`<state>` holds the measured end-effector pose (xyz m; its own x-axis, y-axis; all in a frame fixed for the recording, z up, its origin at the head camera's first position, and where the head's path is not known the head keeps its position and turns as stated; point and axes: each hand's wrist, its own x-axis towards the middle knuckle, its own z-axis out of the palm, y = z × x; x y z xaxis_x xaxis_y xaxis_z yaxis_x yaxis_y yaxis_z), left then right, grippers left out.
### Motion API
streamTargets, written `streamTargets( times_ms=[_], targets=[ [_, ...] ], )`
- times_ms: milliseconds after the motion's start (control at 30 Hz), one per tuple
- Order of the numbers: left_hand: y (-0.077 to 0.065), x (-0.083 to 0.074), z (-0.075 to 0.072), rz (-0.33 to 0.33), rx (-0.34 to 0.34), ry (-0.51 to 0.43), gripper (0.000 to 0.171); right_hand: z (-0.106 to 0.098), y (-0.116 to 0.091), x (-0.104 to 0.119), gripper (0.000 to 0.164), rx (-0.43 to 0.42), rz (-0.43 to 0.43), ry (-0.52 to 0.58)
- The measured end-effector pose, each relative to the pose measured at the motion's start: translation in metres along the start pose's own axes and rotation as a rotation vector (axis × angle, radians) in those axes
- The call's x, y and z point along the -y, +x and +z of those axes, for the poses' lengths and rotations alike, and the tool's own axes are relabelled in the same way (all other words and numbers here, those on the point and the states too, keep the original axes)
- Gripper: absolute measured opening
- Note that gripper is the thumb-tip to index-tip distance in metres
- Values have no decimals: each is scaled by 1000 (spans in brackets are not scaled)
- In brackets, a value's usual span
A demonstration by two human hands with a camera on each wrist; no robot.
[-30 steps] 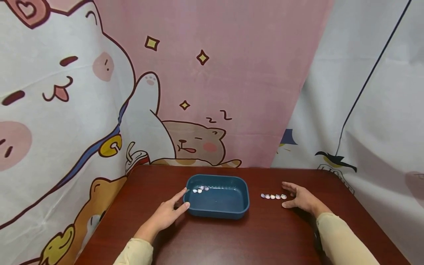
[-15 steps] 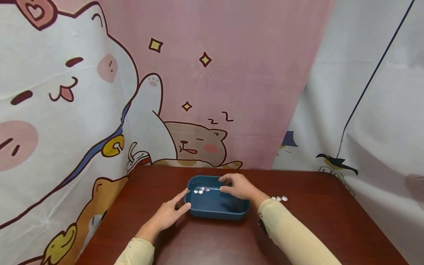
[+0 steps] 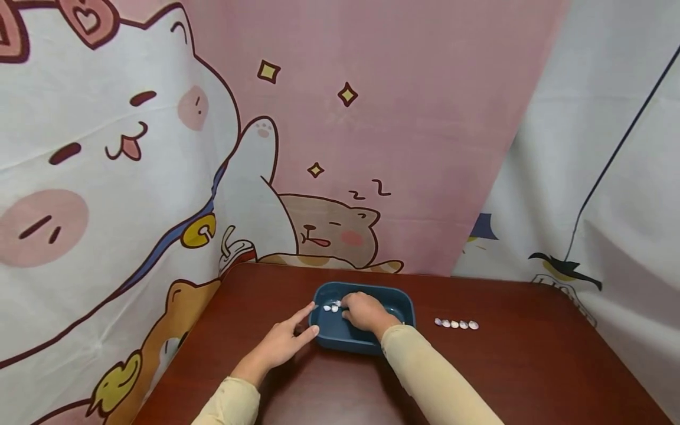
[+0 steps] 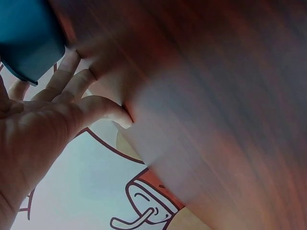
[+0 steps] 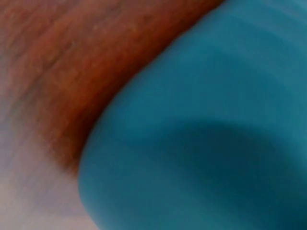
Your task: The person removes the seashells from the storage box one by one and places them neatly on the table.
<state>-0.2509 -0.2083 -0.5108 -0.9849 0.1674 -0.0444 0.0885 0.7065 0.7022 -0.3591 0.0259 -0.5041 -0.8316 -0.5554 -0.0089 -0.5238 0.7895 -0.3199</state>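
A blue rectangular tray [image 3: 345, 344] stands on the table. My left hand [image 3: 281, 344] touches its left end, index finger and thumb spread along the rim; the left wrist view shows these fingers extended beside the tray. My right hand [image 3: 366, 311] reaches down inside the tray with bent fingers, its fingertips right at a small cluster of whitish seashells [image 3: 334, 308]. Part of the cluster is hidden behind the fingers, and I cannot tell whether they pinch a shell. In the right wrist view only the tray wall [image 5: 192, 96] and table show, blurred.
To the right of the tray, several small seashells [image 3: 455, 324] lie in a straight row on the dark reddish wooden table [image 3: 510, 366]. Cloth curtains [image 3: 425, 118] with cartoon prints hang close behind the table and along both sides.
My right hand has moved left from the end of the shell row, over the tray, then down to the shells inside. My left hand stays at the rim; the head view has shifted slightly left.
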Motion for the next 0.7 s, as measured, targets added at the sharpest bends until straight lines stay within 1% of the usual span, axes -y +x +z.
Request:
streamTargets(
  times_ms=[100,333,433,500,700],
  targets=[
    [0,-1,0,-2,0,2,69,2,0,-1,25,-13,3,0],
    [-1,-1,-2,-19,-10,1,71,6,-2,-4,6,-55,30,-22],
    [-2,-2,-1,-20,-11,0,70,6,-3,-5,6,-63,43,-2],
    [-2,-2,-1,-19,-9,0,70,7,-5,-6,7,-72,55,30],
    [-1,-1,2,-16,-4,-1,69,11,-9,-13,7,-129,59,98]
  ],
)
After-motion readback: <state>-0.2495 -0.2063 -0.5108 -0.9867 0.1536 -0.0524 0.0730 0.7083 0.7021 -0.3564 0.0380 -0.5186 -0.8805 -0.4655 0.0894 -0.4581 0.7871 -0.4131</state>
